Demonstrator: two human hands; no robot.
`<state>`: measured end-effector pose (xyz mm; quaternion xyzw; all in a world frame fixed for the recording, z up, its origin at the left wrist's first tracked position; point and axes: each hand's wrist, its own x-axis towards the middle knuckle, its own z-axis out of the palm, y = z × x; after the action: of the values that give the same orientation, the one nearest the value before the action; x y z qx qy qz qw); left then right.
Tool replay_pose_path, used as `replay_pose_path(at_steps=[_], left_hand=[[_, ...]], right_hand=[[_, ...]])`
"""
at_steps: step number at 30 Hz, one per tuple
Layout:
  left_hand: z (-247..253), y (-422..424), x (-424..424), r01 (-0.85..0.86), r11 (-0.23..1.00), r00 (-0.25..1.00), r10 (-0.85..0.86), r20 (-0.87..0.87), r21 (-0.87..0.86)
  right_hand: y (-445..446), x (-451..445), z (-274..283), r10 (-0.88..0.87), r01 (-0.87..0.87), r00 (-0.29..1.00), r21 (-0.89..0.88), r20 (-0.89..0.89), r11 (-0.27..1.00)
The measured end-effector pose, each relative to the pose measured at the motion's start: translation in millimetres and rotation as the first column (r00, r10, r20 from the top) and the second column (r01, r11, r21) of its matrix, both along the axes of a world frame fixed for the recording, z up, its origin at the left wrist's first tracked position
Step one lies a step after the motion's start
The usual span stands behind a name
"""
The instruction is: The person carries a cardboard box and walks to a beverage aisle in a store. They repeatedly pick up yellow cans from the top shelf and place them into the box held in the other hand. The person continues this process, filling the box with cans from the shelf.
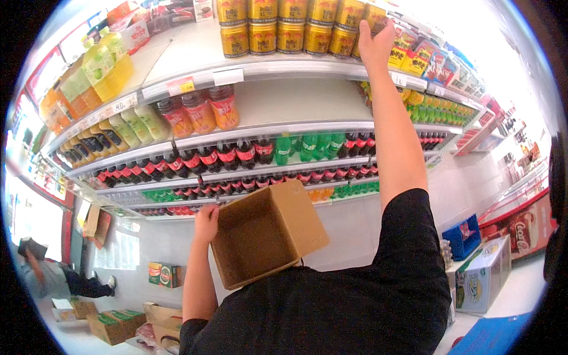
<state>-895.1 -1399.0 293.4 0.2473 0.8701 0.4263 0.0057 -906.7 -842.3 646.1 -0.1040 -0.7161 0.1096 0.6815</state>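
My left hand [207, 223] grips the rim of an open cardboard box [253, 242] held against my body. The box is tilted with its mouth towards me; a flap stands out on the right, and no contents show inside. My right hand [377, 46] is raised to the upper shelf, its thumb and fingers around a gold drink can [377, 15] at the right end of a two-high stack. The rest of the gold cans [290, 37] stand in line to the left, near the front edge of the shelf [293, 69].
Lower shelves carry cola bottles [213, 159], green soda bottles [309, 146] and red-labelled juice bottles [195, 113]. Snack packets [415, 62] stand right of my hand. Cartons [116, 326] lie on the floor at left, near another person [49, 277]. At right are a blue crate [461, 237] and stacked cartons [481, 275].
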Motion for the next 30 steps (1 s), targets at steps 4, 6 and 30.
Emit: replay_pose_path(at_steps=[4,6,30], left_hand=[[-9.1,-3.8,-0.6,-0.009,1.000,0.999,0.009,-0.036,0.005],[-5.5,-0.3,7.1,-0.016,1.000,1.000,0.016,-0.019,-0.008],[-20.0,-9.8,5.2,-0.118,0.991,0.991,0.113,0.076,0.059]], right_hand=[[9.9,-21.3,-5.4,0.000,-0.006,0.997,-0.076,-0.078,0.997],[0.2,-21.9,-10.2,0.010,-0.028,0.996,-0.201,-0.088,0.979],[-218.2,117.6,-109.2,0.631,-0.506,0.775,-0.620,-0.022,0.600]])
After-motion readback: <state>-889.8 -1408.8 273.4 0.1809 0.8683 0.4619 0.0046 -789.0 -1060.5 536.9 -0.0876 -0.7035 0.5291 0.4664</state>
